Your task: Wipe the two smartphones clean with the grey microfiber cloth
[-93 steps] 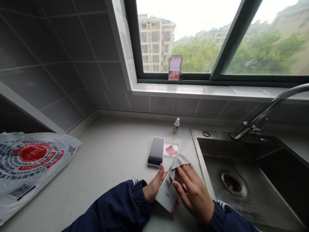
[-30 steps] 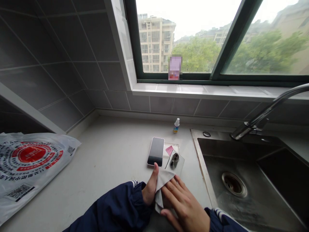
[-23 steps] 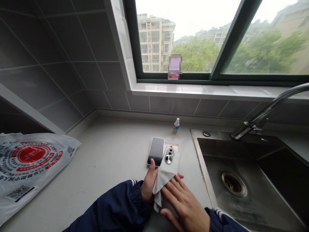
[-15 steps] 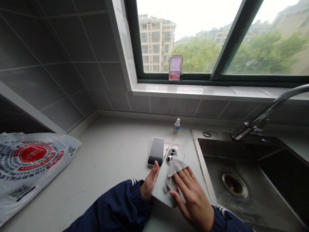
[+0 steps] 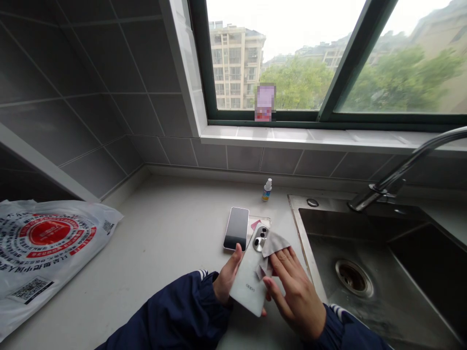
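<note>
A: What is counted, from largest down?
B: 1 counter [image 5: 175, 218], 1 sink [image 5: 332, 203], 1 printed bag [image 5: 54, 253], 2 hands, 2 phones, 1 clear case [image 5: 265, 219], 1 grey cloth [image 5: 275, 245], 1 upright bottle [image 5: 267, 191] and 1 pink slip [image 5: 255, 224] are seen.
A: How are the phones placed?
B: The silver phone [image 5: 250, 282] is gripped over the counter by the left hand [image 5: 226, 279], back up, its long axis slanted, camera end pointed away and rightward. The grey cloth is held against its right side by the right hand's [image 5: 294, 294] bent fingers. The dark-screened phone [image 5: 236, 228] is laid face up beyond.
A: What is obscured?
B: Most left fingers are hidden underneath; the clear case is partly covered; the printed bag is cut off.
</note>
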Motion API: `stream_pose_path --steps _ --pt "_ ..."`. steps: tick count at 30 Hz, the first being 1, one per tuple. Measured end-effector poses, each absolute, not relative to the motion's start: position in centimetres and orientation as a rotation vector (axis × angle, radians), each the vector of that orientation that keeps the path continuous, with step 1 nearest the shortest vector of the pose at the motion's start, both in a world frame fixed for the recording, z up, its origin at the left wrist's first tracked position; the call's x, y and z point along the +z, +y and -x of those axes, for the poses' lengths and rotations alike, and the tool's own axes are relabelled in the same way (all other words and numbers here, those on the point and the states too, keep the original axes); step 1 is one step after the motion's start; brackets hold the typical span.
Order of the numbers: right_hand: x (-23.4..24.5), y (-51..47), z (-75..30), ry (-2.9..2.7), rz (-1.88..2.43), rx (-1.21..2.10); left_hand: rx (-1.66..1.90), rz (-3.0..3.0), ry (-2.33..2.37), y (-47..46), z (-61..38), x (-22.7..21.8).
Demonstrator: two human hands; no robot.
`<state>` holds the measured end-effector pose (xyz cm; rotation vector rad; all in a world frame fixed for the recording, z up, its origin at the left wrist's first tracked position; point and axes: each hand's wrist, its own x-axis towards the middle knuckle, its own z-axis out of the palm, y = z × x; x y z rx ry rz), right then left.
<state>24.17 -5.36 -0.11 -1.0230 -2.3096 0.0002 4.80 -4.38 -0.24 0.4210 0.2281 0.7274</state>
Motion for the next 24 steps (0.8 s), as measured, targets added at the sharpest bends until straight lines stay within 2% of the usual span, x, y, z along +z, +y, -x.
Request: stream_pose_path --steps 5,14,19,24 --pt "1.4 -6.0 -23.4 -2.473 0.825 0.191 0.954 -0.348 0.331 -4.1 -5.2 0.7" --pt "4.4 -6.5 -22.6 -2.630 0.543 0.335 0.952 -0.311 0.372 -3.9 -4.7 0.5" --pt "2.7 -6.5 -22.7 -2.608 0.661 0.259 0.938 -0.346 0.346 -4.2 -5.1 0.9" --pt "0.2 -6.0 -23.5 -2.418 0.962 0.051 0.925 -0.362 0.321 -4.4 -5.4 1.1"
